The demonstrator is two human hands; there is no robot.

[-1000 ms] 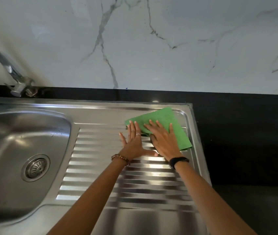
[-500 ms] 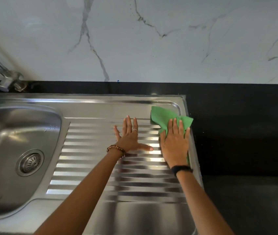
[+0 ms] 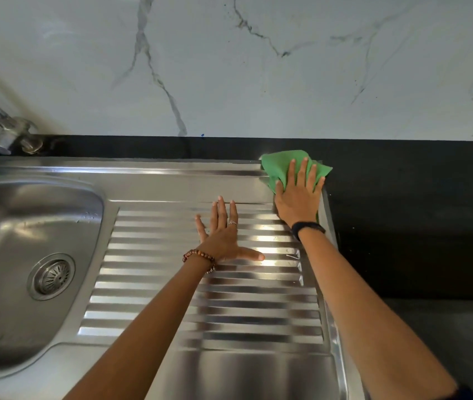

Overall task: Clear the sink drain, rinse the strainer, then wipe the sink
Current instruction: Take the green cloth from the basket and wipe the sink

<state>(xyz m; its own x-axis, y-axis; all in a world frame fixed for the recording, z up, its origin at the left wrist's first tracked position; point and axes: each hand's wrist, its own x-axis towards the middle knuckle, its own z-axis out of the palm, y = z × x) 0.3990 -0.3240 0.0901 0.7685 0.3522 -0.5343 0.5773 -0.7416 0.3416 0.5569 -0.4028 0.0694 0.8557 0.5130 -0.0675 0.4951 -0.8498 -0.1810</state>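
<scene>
A green cloth point(image 3: 278, 166) lies bunched on the far right corner of the steel sink's ribbed drainboard point(image 3: 206, 298). My right hand point(image 3: 298, 197) presses flat on the cloth, fingers spread. Palm down on the ridges, my left hand point(image 3: 223, 235) rests flat with fingers apart and holds nothing. The sink basin point(image 3: 12, 226) is at the left, with the round metal strainer point(image 3: 51, 276) seated in its drain.
A metal tap point(image 3: 4, 128) stands at the back left on the black ledge. A marble wall rises behind the sink. Black countertop point(image 3: 417, 226) runs to the right of the drainboard's raised edge.
My right hand has slid the green cloth away from me and to the right, up into the drainboard's far right corner. My left hand has stayed flat on the ridges.
</scene>
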